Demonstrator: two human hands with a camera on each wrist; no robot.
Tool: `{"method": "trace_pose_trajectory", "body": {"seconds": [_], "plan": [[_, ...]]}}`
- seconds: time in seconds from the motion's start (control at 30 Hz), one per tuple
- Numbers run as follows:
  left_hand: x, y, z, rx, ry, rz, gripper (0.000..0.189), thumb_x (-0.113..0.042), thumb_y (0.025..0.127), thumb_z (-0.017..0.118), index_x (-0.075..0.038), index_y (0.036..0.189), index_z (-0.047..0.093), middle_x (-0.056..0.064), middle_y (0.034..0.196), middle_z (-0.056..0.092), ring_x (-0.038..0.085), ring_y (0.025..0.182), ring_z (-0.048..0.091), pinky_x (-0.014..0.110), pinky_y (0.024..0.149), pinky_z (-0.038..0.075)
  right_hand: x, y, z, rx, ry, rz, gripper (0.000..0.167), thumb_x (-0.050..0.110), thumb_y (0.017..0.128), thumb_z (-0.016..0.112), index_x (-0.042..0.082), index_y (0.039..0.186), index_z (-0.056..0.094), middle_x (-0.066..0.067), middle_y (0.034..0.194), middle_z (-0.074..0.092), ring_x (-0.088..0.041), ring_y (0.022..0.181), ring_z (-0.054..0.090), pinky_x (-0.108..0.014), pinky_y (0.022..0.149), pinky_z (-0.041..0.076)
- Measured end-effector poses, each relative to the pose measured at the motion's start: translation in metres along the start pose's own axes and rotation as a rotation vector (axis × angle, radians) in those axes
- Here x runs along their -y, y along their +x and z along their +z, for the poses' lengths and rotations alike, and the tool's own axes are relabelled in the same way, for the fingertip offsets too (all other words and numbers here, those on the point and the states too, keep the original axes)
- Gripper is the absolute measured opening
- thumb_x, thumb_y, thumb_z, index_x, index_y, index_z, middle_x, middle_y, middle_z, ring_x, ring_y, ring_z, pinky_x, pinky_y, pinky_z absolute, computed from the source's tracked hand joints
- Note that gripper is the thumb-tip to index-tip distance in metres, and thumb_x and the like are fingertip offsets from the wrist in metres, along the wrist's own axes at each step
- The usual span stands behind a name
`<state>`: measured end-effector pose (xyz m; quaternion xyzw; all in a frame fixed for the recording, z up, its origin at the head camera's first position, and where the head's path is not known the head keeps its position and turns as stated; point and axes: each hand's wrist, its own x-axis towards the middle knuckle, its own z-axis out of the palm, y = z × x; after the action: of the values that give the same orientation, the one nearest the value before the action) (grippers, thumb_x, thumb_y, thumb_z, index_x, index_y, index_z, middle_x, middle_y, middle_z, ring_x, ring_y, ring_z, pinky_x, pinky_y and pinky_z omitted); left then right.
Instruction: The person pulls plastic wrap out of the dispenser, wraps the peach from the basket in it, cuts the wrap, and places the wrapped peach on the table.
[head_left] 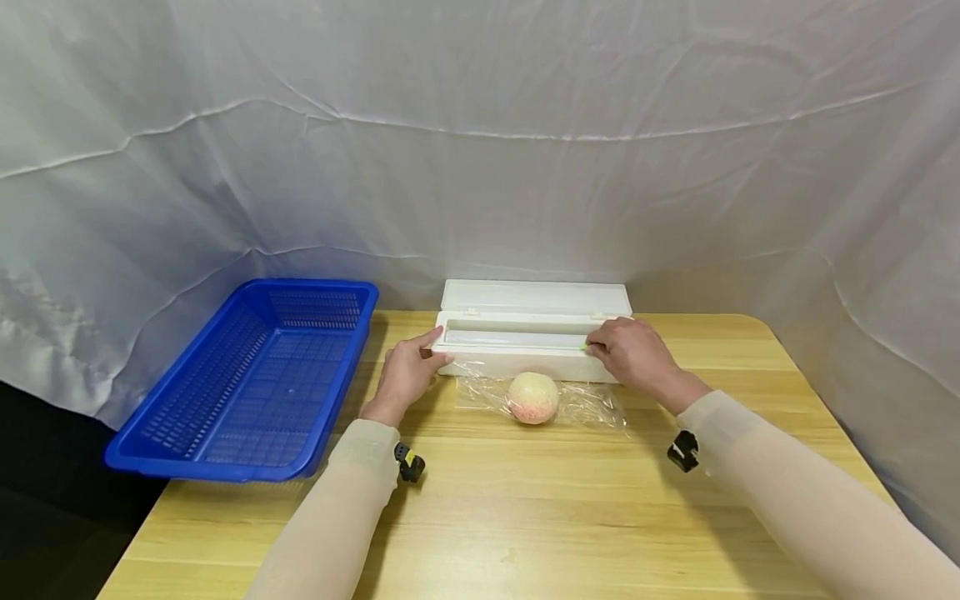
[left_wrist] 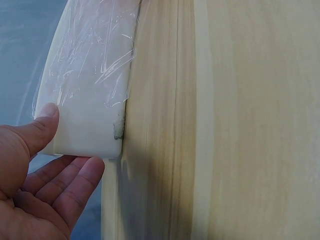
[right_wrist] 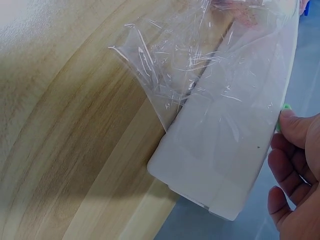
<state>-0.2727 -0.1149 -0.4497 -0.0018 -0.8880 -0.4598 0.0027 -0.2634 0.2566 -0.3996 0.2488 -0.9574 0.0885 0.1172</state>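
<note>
A white cling film dispenser (head_left: 517, 365) lies crosswise on the table with its lid (head_left: 536, 297) tipped back. My left hand (head_left: 405, 372) holds its left end, thumb on one side and fingers round the end, as the left wrist view shows. At the right part of the slot, my right hand (head_left: 636, 354) pinches a small green slide cutter (right_wrist: 286, 107), mostly covered by the thumb and fingers. Clear cling film (head_left: 596, 406) hangs over the dispenser's front and spreads onto the table. On that film sits a pale peach (head_left: 533, 398) with a pink underside.
To the left stands a blue plastic basket (head_left: 210, 472) with perforated sides, reaching over the table's left edge. The wooden table (head_left: 517, 508) ends at a grey cloth backdrop (head_left: 525, 192) behind the dispenser.
</note>
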Motion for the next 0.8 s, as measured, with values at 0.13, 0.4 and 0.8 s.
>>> {"method": "trace_pose_trajectory", "body": {"seconds": [0.13, 0.4, 0.8], "plan": [[0.0, -0.001, 0.0, 0.005, -0.001, -0.011, 0.059, -0.032, 0.099, 0.077, -0.034, 0.154, 0.055, 0.005, 0.101, 0.077, 0.027, 0.071, 0.069, 0.027, 0.051, 0.041, -0.001, -0.001, 0.0, -0.004, -0.006, -0.009, 0.011, 0.016, 0.099, 0.074, 0.009, 0.103, 0.08, -0.007, 0.096, 0.077, -0.03, 0.093, 0.07, -0.057, 0.088, 0.055], [-0.001, 0.0, 0.0, 0.008, 0.002, -0.016, 0.059, -0.032, 0.099, 0.076, -0.034, 0.154, 0.055, 0.005, 0.1, 0.077, 0.019, 0.064, 0.063, 0.027, 0.051, 0.041, -0.004, -0.002, 0.0, -0.014, -0.009, -0.026, 0.012, 0.016, 0.098, 0.074, 0.007, 0.104, 0.08, -0.008, 0.095, 0.077, -0.03, 0.09, 0.07, -0.055, 0.089, 0.056], [-0.002, 0.001, 0.001, 0.017, 0.016, -0.02, 0.06, -0.033, 0.099, 0.076, -0.035, 0.154, 0.054, 0.004, 0.099, 0.076, 0.017, 0.062, 0.06, 0.028, 0.051, 0.04, -0.016, -0.011, -0.008, -0.019, -0.024, -0.026, 0.007, 0.014, 0.097, 0.075, 0.009, 0.1, 0.08, -0.004, 0.088, 0.074, -0.024, 0.08, 0.066, -0.051, 0.078, 0.056]]}}
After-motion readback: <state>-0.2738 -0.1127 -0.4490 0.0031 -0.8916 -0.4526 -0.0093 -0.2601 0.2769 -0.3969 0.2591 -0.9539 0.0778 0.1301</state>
